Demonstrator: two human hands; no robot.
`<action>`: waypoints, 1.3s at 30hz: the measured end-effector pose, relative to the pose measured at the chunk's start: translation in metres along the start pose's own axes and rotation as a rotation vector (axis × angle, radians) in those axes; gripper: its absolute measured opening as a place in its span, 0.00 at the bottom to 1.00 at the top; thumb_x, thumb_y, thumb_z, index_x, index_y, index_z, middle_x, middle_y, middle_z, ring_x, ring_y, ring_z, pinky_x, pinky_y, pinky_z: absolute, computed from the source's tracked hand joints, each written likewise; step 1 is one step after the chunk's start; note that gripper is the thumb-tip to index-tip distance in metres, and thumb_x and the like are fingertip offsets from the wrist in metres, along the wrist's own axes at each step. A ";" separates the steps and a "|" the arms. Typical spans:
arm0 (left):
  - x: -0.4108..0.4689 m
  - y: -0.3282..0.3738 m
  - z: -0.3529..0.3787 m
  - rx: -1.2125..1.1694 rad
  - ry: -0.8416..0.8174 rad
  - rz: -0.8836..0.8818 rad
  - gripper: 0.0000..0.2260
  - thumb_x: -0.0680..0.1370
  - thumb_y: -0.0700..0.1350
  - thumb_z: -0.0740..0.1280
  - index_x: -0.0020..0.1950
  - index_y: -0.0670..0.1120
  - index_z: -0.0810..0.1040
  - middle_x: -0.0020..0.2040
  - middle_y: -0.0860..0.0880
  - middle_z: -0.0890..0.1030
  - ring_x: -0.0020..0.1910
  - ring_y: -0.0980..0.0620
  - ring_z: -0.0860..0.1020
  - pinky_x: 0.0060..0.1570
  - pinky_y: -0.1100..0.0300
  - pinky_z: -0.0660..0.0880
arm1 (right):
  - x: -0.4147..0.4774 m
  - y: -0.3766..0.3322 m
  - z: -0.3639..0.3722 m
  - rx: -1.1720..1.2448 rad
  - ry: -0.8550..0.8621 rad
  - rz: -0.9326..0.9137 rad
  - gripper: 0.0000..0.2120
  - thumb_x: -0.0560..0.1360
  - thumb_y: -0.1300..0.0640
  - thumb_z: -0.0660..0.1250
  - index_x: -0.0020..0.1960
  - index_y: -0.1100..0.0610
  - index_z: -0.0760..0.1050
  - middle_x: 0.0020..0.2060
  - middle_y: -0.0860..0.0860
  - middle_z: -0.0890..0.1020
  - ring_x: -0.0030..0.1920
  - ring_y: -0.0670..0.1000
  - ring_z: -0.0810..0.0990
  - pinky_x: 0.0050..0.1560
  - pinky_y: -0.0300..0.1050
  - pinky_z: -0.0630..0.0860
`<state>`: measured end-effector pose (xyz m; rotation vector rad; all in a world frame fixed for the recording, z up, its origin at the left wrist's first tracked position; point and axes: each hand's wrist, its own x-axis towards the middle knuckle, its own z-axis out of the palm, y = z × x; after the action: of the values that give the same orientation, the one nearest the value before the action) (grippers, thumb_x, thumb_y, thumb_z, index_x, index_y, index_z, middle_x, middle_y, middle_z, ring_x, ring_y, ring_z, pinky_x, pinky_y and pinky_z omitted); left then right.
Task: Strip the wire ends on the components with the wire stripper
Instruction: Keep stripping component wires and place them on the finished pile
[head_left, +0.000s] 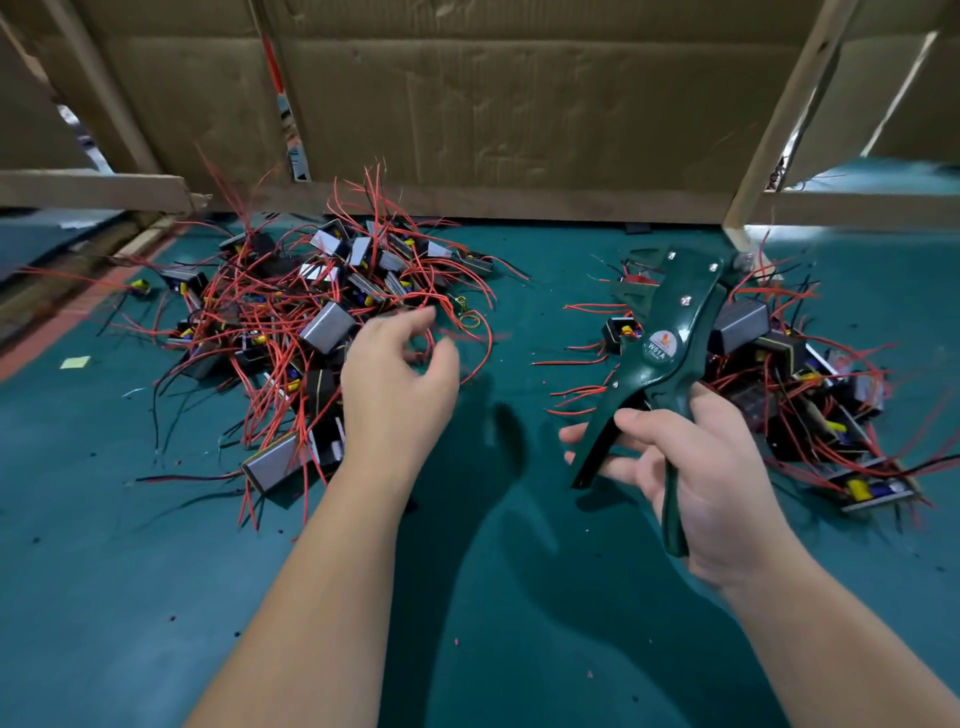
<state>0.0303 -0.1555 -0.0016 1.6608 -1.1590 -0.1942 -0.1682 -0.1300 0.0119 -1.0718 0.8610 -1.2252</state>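
Two hands above the teal felt worktop. Right hand grips the dark green plastic wire stripper by its handles, jaws pointing away. Left hand has loose fingers holding nothing, at the near edge of the left pile of boxy black-and-grey components with red wires. Right pile of the same components sits behind the stripper. Brown cardboard wall at the back.

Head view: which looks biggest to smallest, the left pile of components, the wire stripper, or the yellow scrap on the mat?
1. left pile of components
2. wire stripper, held nearer the camera, so it looks larger
3. yellow scrap, smallest
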 end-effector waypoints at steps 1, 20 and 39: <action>0.000 0.005 -0.001 -0.273 0.016 0.000 0.11 0.74 0.41 0.66 0.56 0.47 0.81 0.52 0.46 0.82 0.47 0.58 0.78 0.50 0.67 0.72 | -0.001 -0.001 0.001 0.027 -0.017 0.001 0.10 0.66 0.63 0.63 0.45 0.55 0.78 0.37 0.56 0.81 0.43 0.67 0.82 0.43 0.67 0.79; -0.024 0.037 -0.006 -0.824 -0.846 -0.239 0.11 0.68 0.48 0.62 0.26 0.46 0.71 0.31 0.42 0.80 0.25 0.47 0.74 0.28 0.62 0.69 | -0.003 -0.027 -0.008 0.609 -0.632 0.340 0.34 0.64 0.55 0.72 0.69 0.63 0.70 0.62 0.58 0.76 0.44 0.62 0.81 0.49 0.61 0.78; -0.015 0.040 -0.005 -1.147 -0.237 -0.394 0.09 0.78 0.47 0.64 0.50 0.47 0.83 0.29 0.56 0.74 0.34 0.57 0.74 0.33 0.64 0.70 | -0.012 -0.005 0.013 0.481 -0.667 0.477 0.36 0.61 0.56 0.73 0.68 0.63 0.71 0.54 0.64 0.75 0.42 0.64 0.80 0.49 0.64 0.76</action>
<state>0.0023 -0.1401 0.0270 0.8006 -0.6192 -1.1024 -0.1590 -0.1159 0.0197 -0.7407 0.2500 -0.5600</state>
